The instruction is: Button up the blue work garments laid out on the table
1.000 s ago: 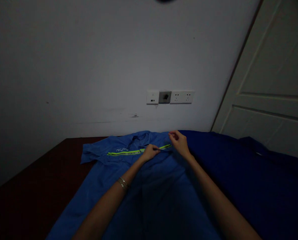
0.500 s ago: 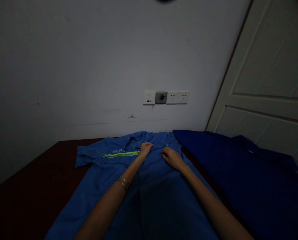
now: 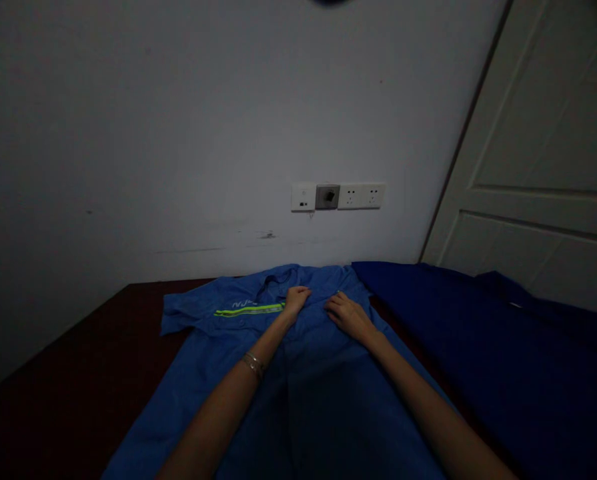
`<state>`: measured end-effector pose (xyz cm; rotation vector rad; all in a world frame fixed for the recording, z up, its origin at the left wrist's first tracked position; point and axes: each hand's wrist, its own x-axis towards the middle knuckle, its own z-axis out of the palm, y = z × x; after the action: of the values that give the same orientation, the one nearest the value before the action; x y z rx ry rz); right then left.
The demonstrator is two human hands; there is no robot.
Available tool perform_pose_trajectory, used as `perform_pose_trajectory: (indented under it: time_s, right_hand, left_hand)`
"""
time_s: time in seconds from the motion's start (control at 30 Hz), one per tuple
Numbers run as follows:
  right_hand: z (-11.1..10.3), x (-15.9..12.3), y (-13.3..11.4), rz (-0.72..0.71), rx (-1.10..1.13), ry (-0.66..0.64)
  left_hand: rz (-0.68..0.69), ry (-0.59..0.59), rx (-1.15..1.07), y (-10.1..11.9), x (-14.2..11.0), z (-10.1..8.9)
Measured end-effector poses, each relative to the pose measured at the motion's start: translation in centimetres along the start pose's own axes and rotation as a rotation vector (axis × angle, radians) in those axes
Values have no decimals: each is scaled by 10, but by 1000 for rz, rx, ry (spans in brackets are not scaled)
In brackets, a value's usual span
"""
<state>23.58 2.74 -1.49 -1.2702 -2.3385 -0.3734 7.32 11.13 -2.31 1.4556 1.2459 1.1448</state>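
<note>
A blue short-sleeved work shirt (image 3: 238,373) lies spread out, front up, with its collar towards the wall. A yellow-green reflective strip and partly covered white letters cross its chest. My left hand (image 3: 297,300) is closed on the cloth at the chest, near the front opening; a bracelet circles that wrist. Just to its right, my right hand (image 3: 349,315) rests low on the other chest side with bent fingers gathered on the cloth. The fingertips of both hands are partly hidden, and the light is dim.
Beneath the shirt is a dark red-brown tabletop (image 3: 78,360). A darker blue garment (image 3: 468,347) lies along the right side. Behind stands a pale wall with a row of sockets and switches (image 3: 338,197). A white panelled door (image 3: 538,167) is at the right.
The whole view has shifted slightly, so everything sits a little further right. My right hand's fingers have shifted slightly on the cloth; my left hand keeps its place on the shirt.
</note>
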Motion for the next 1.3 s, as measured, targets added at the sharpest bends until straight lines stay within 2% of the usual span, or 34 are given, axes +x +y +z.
perform_pose_trajectory:
  time_s: [0.33,0.53,0.8,1.03,1.2,1.3]
  right_hand:
    - [10,3,0,-13,-97,-42]
    - [10,6,0,-47,-133,-87]
    - [8,5,-3,-31,-189,-78]
    - [5,6,-3,8,-152,-20]
    - [1,3,-4,63,-1,71]
    - [1,2,-3,95,83,105]
  left_hand:
    - [-7,-7,-38,1,-1,-2]
    - [-21,-71,-11,1,0,-3]
    - [21,-137,118,10,1,-6]
    - [151,-219,327,35,1,-12]
    - [379,-299,639,52,-2,-20]
    - [440,-306,751,60,-3,-27]
